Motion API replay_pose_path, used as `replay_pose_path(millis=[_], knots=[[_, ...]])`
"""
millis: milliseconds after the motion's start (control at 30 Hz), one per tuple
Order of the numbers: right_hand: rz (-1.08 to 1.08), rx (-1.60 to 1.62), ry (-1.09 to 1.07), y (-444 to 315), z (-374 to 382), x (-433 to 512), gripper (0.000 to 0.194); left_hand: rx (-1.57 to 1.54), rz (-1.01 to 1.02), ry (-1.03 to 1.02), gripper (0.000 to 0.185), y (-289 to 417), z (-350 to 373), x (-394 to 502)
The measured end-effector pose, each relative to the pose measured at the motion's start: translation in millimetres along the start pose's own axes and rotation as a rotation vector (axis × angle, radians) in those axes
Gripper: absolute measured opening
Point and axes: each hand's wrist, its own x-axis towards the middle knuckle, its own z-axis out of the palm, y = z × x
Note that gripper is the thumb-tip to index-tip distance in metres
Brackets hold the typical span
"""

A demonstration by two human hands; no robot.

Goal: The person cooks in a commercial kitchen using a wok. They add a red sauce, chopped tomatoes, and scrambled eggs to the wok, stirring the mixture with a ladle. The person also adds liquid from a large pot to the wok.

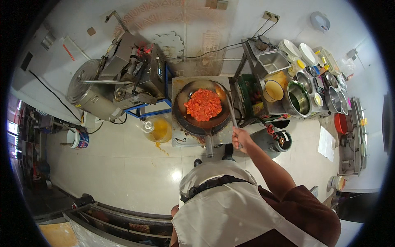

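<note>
My right hand grips the long handle of a metal ladle, whose head lies against the upper right inner wall of a wok. Chopped red pieces that look like tomato are heaped in the middle of the wok, wet and glossy. The wok sits on a metal stove, its stubby handle pointing towards my apron. My left hand hangs low beside the apron, mostly hidden by it, so its fingers do not show clearly.
Left of the stove stand a machine on a blue frame, a large steel pot and a tub of yellow liquid on the floor. To the right are a gas cylinder and a shelf holding a steel bowl and an enamel pot.
</note>
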Motion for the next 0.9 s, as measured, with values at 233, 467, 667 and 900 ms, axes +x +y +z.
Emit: replay_pose_path(millis=[233,467,667,900], knots=[[0.295,0.614,-0.457,17.5,20.3,-21.2,0.033,-0.024,0.015,-0.023,0.032,-0.5,-2.0,1.1],[0.137,0.055,-0.371,8.1,34.5,-55.2,0.033,-0.615,-0.401,-0.125,0.034,-3.9,-18.0,17.4],[-0.001,-0.37,-0.239,25.4,33.7,-47.7,0.036,-0.217,-0.112,-0.087,0.037,-3.2,-19.8,22.9],[-0.234,-0.895,0.001,-10.1,46.2,2.6,0.031,-0.36,-0.273,-0.125,0.037,-2.2,-11.7,5.6]])
